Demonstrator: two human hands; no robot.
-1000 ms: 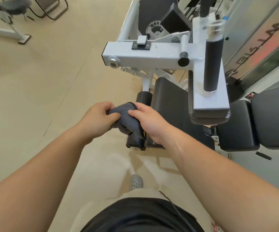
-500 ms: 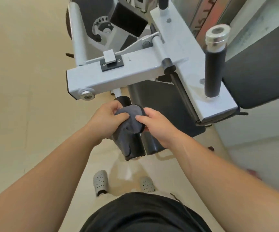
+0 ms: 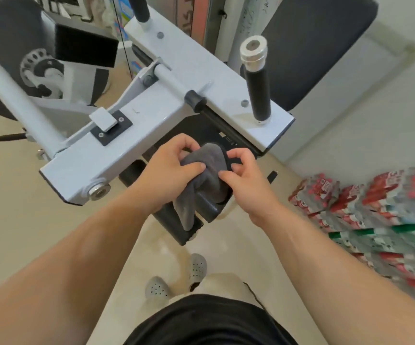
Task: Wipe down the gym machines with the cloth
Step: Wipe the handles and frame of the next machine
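Observation:
A grey cloth (image 3: 205,170) is bunched between both hands in front of a white gym machine (image 3: 136,143). My left hand (image 3: 169,170) grips the cloth's left side with the thumb pressed over it. My right hand (image 3: 243,178) pinches its right edge with curled fingers. A loose end of the cloth hangs down over black roller pads (image 3: 176,222) just below the hands. The machine's white arm carries an upright black-gripped handle (image 3: 257,88) with a silver cap.
A black seat pad (image 3: 318,46) stands at the upper right. Shrink-wrapped packs of bottles (image 3: 375,210) are stacked on the floor to the right. A black weight disc and white hub (image 3: 39,73) sit at the upper left. My grey clogs (image 3: 176,277) stand on beige floor.
The view has swung right and closer to the machine, bringing the bottle packs into sight. Both hands have kept the cloth and reworked their hold, my right fingers now pinching its edge.

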